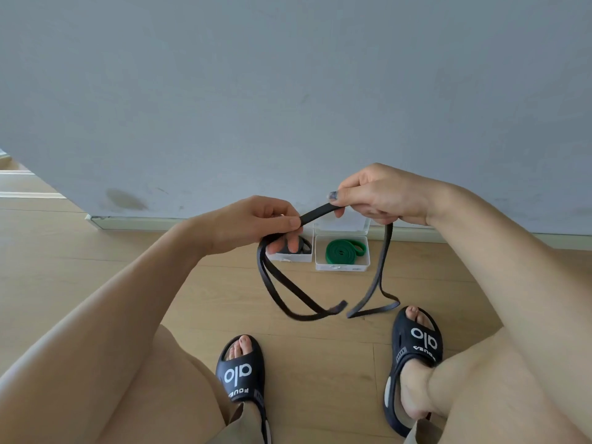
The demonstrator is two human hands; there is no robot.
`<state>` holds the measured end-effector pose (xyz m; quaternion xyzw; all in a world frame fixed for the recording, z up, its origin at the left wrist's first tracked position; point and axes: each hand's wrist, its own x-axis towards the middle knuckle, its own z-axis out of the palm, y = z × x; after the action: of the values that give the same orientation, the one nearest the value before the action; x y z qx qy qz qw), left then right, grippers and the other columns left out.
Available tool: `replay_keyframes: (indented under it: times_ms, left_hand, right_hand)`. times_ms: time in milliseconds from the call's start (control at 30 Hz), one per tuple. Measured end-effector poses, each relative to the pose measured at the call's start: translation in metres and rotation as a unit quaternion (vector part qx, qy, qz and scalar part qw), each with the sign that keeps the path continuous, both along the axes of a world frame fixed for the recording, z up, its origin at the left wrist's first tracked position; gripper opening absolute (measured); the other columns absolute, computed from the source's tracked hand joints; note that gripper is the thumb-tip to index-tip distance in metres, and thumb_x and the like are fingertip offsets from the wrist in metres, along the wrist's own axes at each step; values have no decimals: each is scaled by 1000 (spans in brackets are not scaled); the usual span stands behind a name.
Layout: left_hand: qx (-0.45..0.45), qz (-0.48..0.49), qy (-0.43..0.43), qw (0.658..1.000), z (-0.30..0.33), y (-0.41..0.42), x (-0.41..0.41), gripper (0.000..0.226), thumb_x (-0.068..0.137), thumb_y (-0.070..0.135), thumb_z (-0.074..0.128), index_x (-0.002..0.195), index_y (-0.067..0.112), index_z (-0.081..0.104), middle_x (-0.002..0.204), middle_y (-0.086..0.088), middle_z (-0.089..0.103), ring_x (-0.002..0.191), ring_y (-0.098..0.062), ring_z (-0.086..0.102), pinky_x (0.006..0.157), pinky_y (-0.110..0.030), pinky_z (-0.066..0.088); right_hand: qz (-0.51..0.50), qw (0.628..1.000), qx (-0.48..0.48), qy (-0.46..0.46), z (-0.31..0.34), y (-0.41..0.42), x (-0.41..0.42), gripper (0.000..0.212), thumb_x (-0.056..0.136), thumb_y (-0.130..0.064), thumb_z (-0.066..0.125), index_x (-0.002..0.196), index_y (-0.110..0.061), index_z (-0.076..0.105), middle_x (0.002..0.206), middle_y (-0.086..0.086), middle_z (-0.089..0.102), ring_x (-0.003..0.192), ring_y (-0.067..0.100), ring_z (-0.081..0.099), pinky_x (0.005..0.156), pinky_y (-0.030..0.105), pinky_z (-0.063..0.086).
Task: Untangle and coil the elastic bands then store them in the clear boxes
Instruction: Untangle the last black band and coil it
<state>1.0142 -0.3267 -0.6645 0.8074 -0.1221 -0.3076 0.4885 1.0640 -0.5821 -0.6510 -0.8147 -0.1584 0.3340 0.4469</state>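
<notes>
**One band boxed, a black one in hand**

Holding a black elastic band (315,213) stretched between them, both hands work above the wooden floor (128,283) in front of a grey wall (288,91). The left hand (256,222) pinches the band between thumb and fingers, and the right hand (378,197) has its fingers curled round the other end of the taut stretch. From each grip a long loop hangs down, the ends drooping near the black sandals (416,344).

On the floor by the wall stand two clear boxes. The right box (341,268) already holds a green band (344,251), neatly coiled. The left box (290,258), partly hidden behind the left hand, seems to hold something dark, though I cannot tell what.

So the task looks partway through: the green band is stored, while the black one hangs loose and uncoiled, yet to go into a box.
</notes>
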Motion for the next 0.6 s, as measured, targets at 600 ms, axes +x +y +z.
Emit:
replay_keyframes:
  times_ms: [600]
  left_hand:
    - [31,46,0,998,-14,36,5,29,110,17,45,101,12,72,78,-4,57,71,-17,52,74,-26,48]
  right_hand:
    - [-43,997,-62,13,-15,-35,17,38,104,-35,59,99,1,70,52,-1,37,43,15,27,52,30,28]
